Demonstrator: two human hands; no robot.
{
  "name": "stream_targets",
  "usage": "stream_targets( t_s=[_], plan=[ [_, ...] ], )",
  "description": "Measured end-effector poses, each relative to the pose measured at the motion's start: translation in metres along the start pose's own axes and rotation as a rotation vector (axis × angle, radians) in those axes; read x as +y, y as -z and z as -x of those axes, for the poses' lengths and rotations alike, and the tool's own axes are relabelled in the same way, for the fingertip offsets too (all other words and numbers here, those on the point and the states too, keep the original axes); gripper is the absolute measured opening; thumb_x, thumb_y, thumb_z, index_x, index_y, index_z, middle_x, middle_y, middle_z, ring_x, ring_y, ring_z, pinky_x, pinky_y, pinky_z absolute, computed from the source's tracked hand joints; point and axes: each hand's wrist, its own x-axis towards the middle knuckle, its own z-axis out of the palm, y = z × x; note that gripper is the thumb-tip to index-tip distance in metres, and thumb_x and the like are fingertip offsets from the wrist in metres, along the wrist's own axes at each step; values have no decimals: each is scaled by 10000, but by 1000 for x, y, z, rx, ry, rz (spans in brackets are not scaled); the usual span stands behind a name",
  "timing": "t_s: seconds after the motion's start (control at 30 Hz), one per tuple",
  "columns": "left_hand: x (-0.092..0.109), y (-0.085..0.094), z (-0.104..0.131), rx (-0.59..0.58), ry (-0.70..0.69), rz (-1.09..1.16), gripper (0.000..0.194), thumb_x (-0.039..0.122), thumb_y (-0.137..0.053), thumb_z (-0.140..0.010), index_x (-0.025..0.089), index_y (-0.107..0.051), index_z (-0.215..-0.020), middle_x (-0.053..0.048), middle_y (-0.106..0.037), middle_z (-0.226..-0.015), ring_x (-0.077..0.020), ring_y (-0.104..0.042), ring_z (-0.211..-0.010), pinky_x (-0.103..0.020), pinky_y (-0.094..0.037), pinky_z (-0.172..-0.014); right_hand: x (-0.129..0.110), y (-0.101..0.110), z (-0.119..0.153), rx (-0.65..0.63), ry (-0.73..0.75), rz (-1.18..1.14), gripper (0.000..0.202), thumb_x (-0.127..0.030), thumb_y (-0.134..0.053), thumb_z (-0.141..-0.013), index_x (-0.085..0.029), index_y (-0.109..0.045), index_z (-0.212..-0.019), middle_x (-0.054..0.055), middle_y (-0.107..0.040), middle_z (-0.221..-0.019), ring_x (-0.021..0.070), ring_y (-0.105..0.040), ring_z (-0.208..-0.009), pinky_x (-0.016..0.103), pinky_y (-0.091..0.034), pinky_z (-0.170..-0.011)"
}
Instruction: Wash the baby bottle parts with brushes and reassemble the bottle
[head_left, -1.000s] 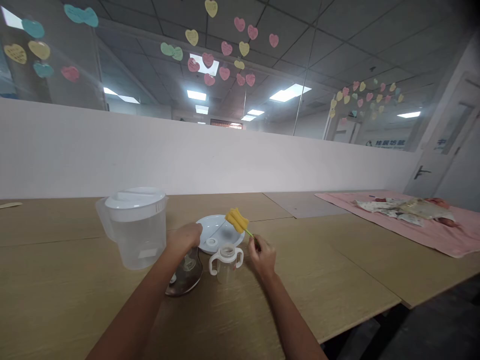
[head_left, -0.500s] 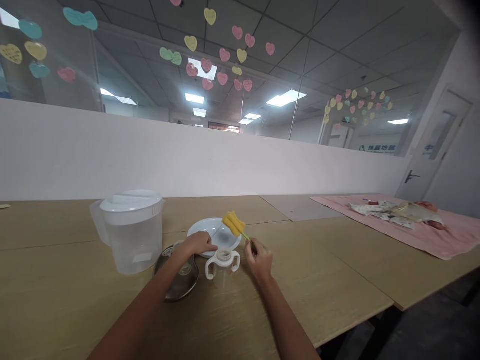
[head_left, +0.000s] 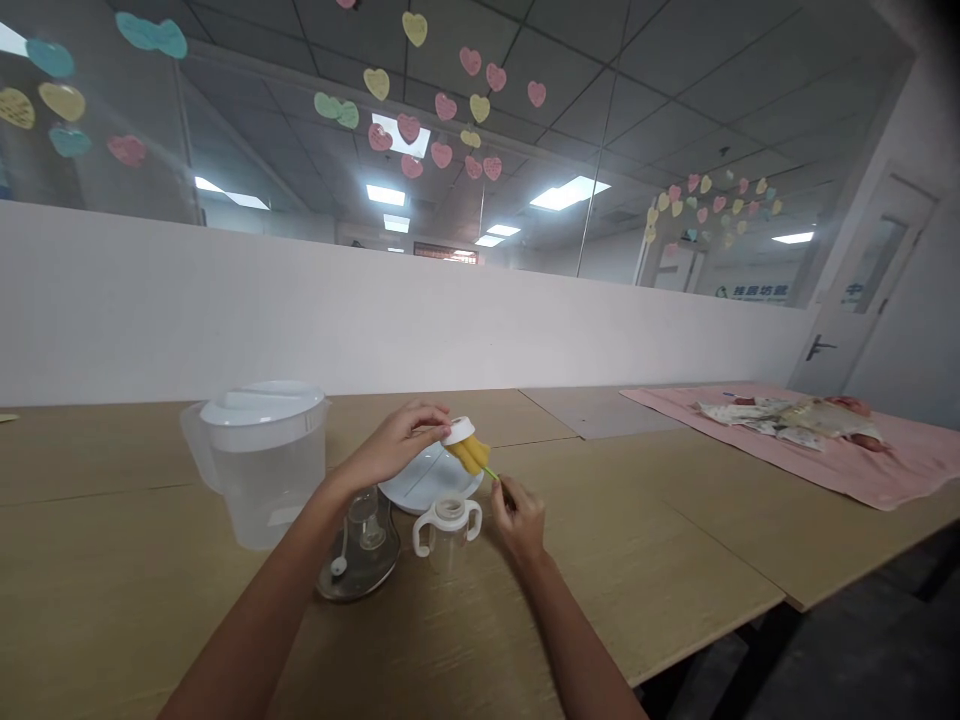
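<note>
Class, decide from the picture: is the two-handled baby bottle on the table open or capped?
Open: the two-handled baby bottle stands with its round mouth uncovered.

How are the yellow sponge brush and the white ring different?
The brush is yellow and green; the ring is white. The right hand grips the brush, the left hand the ring. The brush looks longer than the ring. Both are held above the table.

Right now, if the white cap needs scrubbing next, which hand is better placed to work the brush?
Probably the right hand: it grips the brush by its green handle, with the yellow sponge at the white cap. The left hand is taken up holding that cap.
</note>
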Motion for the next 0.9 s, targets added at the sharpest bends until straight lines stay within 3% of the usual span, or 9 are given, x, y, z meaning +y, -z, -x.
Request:
stream_targets(
  t_s=[0.17, 0.23, 0.33, 0.47, 0.57, 0.7, 0.9],
  plan=[
    [-9, -7, -6, 200, -66, -160, 266, 385, -438, -820, 187, -604, -878, -62, -492, -1136, -165, -515, -1026, -270, -455, -834, -4, 3, 0, 57, 97, -22, 233, -229, -412, -845, -129, -604, -760, -11, -498, -494, 82, -431, -450, 195, -355, -482],
    [-12, -3, -4, 194, -33, -320, 253, 359, -437, -810, 176, -607, -847, -74, -512, -1107, -175, -536, -974, -288, -457, -812, -4, 3, 0, 97, 81, -19, 229, -227, -416, -844, -126, -602, -757, -17, -482, -483, 80, -419, -437, 195, -352, -471],
    [-16, 6, 2, 23, 155, -596, 217, 307, -457, -777, 175, -629, -798, -73, -587, -1013, -191, -561, -904, -295, -442, -771, -2, 2, 1, 114, 33, -10, 228, -235, -421, -842, -125, -604, -764, -26, -469, -474, 75, -405, -421, 192, -343, -454],
    [-24, 12, 10, -226, 503, -762, 67, 199, -567, -630, 174, -614, -590, -36, -641, -668, -193, -587, -674, -267, -419, -608, -1, 1, 1, 76, 17, -8, 241, -244, -412, -842, -127, -604, -755, -26, -467, -477, 75, -405, -422, 192, -342, -455],
    [-30, 16, 12, -282, 588, -771, 91, 175, -638, -522, 175, -561, -473, -14, -617, -550, -196, -580, -610, -256, -401, -562, -1, 1, 0, 76, 6, 8, 246, -249, -415, -840, -128, -604, -737, -29, -458, -469, 75, -403, -419, 194, -335, -456],
    [-31, 21, 14, -346, 674, -736, 117, 189, -678, -476, 176, -569, -519, -22, -628, -540, -207, -591, -570, -265, -415, -533, -1, 1, 0, 59, -26, 9, 258, -259, -411, -839, -128, -606, -735, -26, -466, -473, 75, -405, -423, 192, -333, -459],
    [-33, 14, 15, -412, 818, -711, 99, 196, -650, -524, 162, -560, -549, -64, -633, -505, -232, -604, -515, -310, -453, -531, 1, -1, 2, 35, -31, 26, 266, -266, -407, -838, -134, -598, -707, -33, -450, -460, 73, -389, -416, 192, -316, -457]
  ],
)
